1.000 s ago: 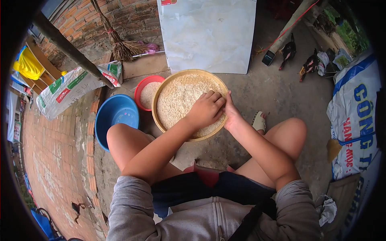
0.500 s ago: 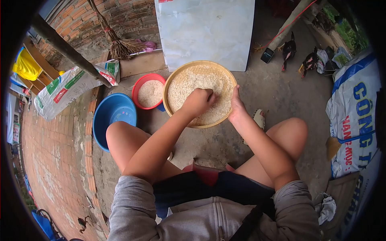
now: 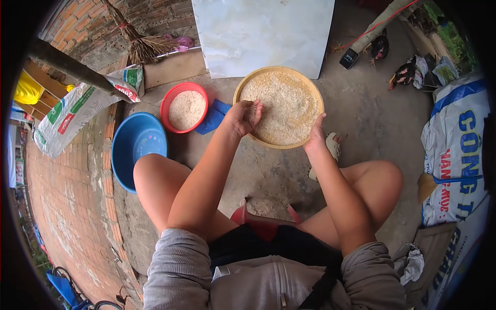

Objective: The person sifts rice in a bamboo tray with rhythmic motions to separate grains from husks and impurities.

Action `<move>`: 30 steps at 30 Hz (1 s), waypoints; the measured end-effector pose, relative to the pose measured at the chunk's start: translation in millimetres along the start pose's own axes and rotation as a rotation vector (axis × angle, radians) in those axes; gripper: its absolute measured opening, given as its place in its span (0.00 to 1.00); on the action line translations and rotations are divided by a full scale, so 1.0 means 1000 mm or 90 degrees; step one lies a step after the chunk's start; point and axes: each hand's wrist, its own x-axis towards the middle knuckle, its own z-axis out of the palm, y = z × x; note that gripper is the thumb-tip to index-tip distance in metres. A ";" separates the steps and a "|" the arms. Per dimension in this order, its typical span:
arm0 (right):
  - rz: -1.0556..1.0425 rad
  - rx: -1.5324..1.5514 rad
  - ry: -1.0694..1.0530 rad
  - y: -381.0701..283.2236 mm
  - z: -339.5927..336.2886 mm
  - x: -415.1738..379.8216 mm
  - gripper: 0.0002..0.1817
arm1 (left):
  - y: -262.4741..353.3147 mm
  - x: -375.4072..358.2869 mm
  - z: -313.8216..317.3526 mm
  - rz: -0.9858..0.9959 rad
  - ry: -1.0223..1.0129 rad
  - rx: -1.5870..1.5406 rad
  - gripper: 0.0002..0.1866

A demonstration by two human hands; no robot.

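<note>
A round woven winnowing basket (image 3: 243, 82) with a pale layer of rice grains (image 3: 284, 106) is held up in front of me. My right hand (image 3: 315, 135) grips its lower right rim, with the thumb up along the edge and the other fingers mostly hidden beneath. My left hand (image 3: 245, 119) is at the lower left rim, palm turned partly upward and fingers curled in. Whatever may be in those fingers is too small to make out. To the left stands a red basin (image 3: 164, 111) holding more whitish grain (image 3: 187, 110).
A blue basin (image 3: 120, 137) sits by my left knee, and a blue cloth-like piece (image 3: 214, 118) lies beside the red basin. Behind are a white board (image 3: 263, 36) and a straw broom (image 3: 144, 47). Chickens (image 3: 380, 46), a phone-like device (image 3: 349, 58) and large printed sacks (image 3: 454, 144) are on the right.
The basket has shifted right and slightly away, uncovering more of the blue piece. My left hand has moved from over the grains to the left rim and turned its palm partly up.
</note>
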 end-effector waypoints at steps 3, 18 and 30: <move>-0.052 0.052 -0.003 -0.009 -0.015 0.023 0.41 | 0.006 0.016 -0.004 0.061 -0.029 -0.056 0.09; -0.214 0.082 0.161 -0.063 0.002 0.010 0.42 | 0.035 0.036 0.032 0.088 0.340 0.186 0.36; -0.151 0.038 0.040 -0.050 -0.009 0.019 0.40 | 0.059 0.031 -0.004 0.274 0.238 0.175 0.29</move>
